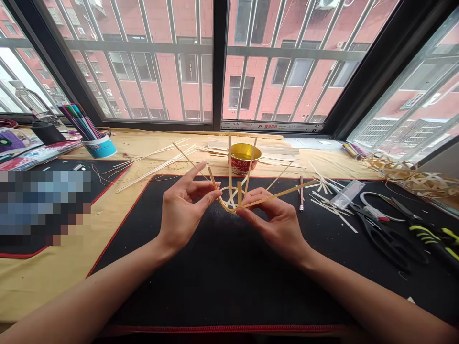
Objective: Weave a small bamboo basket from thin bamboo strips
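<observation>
A small woven piece of bamboo strips hangs above the black mat, with a ring at its base and several strips fanning up and to the right. My left hand pinches its left side between thumb and forefinger. On its right side, my right hand grips the lower strips with curled fingers. One long strip juts out to the right over my right hand.
A yellow bowl stands behind the woven piece. Loose bamboo strips lie at back left and right. Black scissors and yellow-handled pliers rest at right. A cup of coloured pens stands at left, shavings at far right.
</observation>
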`<state>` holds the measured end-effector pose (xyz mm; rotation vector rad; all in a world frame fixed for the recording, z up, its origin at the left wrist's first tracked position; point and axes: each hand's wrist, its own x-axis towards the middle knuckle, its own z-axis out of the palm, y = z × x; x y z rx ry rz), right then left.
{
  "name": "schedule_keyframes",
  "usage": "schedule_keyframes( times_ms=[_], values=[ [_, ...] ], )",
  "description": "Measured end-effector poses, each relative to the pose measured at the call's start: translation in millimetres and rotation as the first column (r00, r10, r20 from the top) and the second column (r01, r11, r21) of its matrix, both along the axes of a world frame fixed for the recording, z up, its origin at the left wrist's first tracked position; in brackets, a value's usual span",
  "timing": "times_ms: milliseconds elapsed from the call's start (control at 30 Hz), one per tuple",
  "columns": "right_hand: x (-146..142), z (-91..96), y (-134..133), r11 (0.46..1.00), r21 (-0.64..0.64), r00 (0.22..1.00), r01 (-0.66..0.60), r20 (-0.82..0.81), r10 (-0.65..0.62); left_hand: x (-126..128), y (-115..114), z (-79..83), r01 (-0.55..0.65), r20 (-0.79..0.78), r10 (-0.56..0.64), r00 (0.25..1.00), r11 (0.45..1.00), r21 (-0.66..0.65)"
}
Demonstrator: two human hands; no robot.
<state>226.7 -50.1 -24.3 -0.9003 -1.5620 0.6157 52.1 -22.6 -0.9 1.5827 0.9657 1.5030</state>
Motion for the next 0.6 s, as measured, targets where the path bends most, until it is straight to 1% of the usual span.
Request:
schedule_keyframes(
  times_ms=[167, 267, 367, 467, 600],
  values=[
    [0.5, -1.1, 0.3, 1.0, 0.016, 1.0, 0.002, 0.01, -0.002, -1.7, 0.1, -2.4, 0.046, -0.079, -0.036, 0.996, 0.991, 0.129],
    [0.9, -0.4, -0.2, 0.999, 0.034, 0.999, -0.007, 0.035, 0.005, -2.3, 0.6, -3.6, 0.062, -0.08, -0.051, 0.995, 0.988, 0.145],
    [0.4, 1.3, -1.2, 0.999, 0.053, 0.999, -0.005, 0.044, 0.002, -3.0, -0.6, -3.6, 0.047, -0.101, -0.031, 0.994, 0.986, 0.159],
    [-0.6, 3.1, -1.9, 0.999, 0.043, 0.999, -0.002, 0.047, 0.0, -4.1, -2.3, -3.1, 0.039, -0.155, -0.012, 0.988, 0.985, 0.17],
    [-1.7, 4.6, -2.1, 1.0, 0.024, 0.999, 0.002, 0.054, -0.003, -5.0, -2.2, -2.9, 0.048, -0.236, 0.006, 0.972, 0.973, 0.226]
  ],
)
